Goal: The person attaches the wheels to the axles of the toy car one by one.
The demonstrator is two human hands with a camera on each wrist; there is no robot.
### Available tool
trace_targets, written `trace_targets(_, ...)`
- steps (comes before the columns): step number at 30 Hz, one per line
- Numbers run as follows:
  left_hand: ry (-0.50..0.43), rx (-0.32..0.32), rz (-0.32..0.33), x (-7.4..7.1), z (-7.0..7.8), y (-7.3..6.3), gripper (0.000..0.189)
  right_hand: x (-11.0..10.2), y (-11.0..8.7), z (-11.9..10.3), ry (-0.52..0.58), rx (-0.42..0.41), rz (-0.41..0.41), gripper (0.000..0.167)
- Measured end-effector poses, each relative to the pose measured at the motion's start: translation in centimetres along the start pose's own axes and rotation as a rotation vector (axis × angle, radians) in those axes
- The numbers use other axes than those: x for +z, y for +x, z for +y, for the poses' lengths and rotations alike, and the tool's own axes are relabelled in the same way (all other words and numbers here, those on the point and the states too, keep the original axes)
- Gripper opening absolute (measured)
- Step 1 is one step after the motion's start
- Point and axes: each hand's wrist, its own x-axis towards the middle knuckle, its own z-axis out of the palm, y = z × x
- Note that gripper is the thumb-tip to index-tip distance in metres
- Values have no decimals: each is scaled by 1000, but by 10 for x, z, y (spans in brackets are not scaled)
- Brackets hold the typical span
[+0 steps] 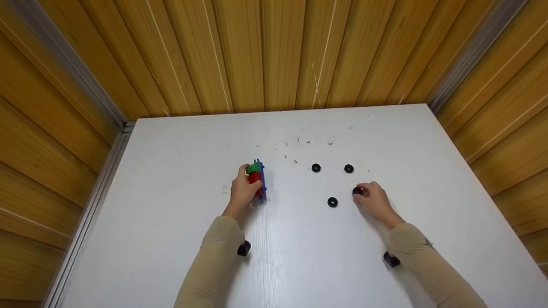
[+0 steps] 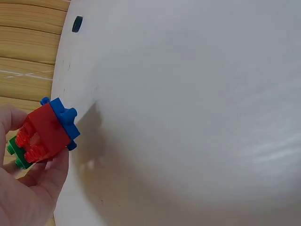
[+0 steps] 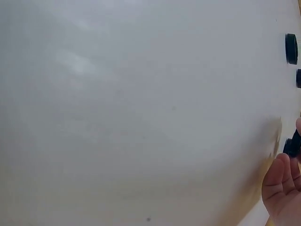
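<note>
My left hand (image 1: 243, 191) grips a small toy vehicle built of bricks, with a red block (image 1: 254, 178), a green block (image 1: 253, 167) and a blue base (image 1: 263, 179). In the left wrist view the blue base (image 2: 65, 117) faces away from the palm, and the fingers lie around the red block (image 2: 47, 131). On the right, my right hand (image 1: 376, 200) pinches a black toy wheel (image 1: 357, 191) between thumb and fingers. The right wrist view shows only part of that wheel (image 3: 292, 145) at the edge.
Several black wheels lie on the white table (image 1: 299, 248): a near one (image 1: 332, 202), a far left one (image 1: 316, 167) and a far right one (image 1: 349, 168). Yellow wood-look panels (image 1: 274, 55) stand behind the table and along both sides.
</note>
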Motion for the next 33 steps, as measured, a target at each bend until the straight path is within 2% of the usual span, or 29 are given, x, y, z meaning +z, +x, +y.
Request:
trace_targets(6,-118,39,-46,-4,4,-9,68,-1,-1,-7,18,-39,22,36)
trace_targets(15,-210,33,-75,-6,14,-21,68,-3,-5,-29,45,-111,49,35)
trace_targets(19,-228,22,-84,-5,17,-26,69,-4,-8,-41,45,-130,51,35)
trace_targets(33,-259,76,-149,-3,27,-40,66,-5,-17,-69,38,-248,82,34)
